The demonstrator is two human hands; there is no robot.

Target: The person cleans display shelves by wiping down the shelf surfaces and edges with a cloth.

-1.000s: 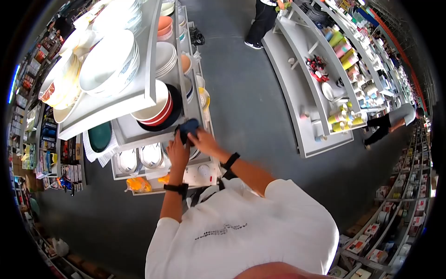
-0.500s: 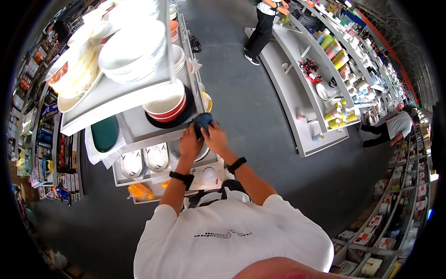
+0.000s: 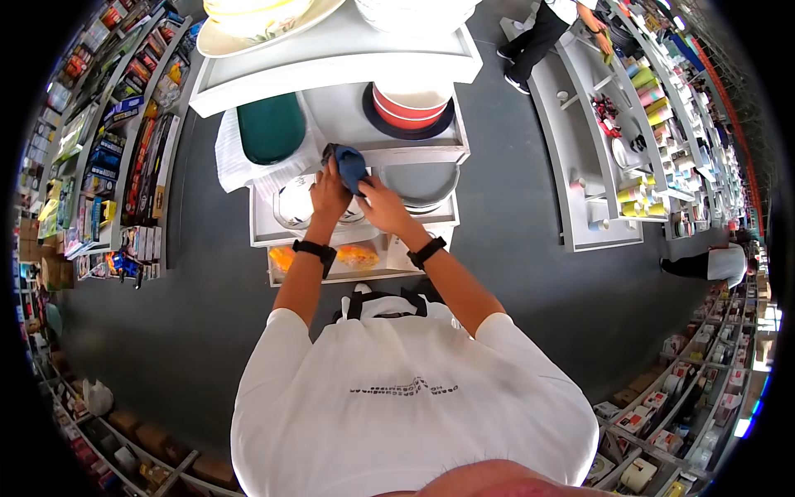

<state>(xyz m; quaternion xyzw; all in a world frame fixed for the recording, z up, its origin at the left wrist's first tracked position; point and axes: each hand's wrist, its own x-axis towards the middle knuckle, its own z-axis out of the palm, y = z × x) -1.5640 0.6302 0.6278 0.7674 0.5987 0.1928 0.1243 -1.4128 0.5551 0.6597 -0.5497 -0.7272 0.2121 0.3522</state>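
Note:
A dark blue cloth [image 3: 351, 167] is bunched up between my two hands, in front of the shelf edge. My left hand [image 3: 329, 197] grips its left side, fingers pointing away from me. On the cloth's lower right, my right hand [image 3: 383, 206] has its fingers closed against the fabric. Just beyond, to the left, lies a dark green oval tray [image 3: 272, 130] on white wrapping. To the right, red and white bowls [image 3: 407, 106] are stacked on a dark blue plate [image 3: 439, 126]. Below the hands are patterned white dishes [image 3: 294, 201], partly covered, and a grey plate [image 3: 426, 182].
The white tiered shelf [image 3: 331, 76] juts out above the middle level, carrying stacked bowls [image 3: 257, 16]. Orange packages [image 3: 358, 256] lie on the lowest level. Another person [image 3: 538, 41] stands by the right-hand shelf [image 3: 571, 190]; a second person [image 3: 719, 264] is farther right.
My view has turned, so the shelf appears farther right. My hands and the cloth have moved from beside the red bowls to the left, between the bowls and the green tray.

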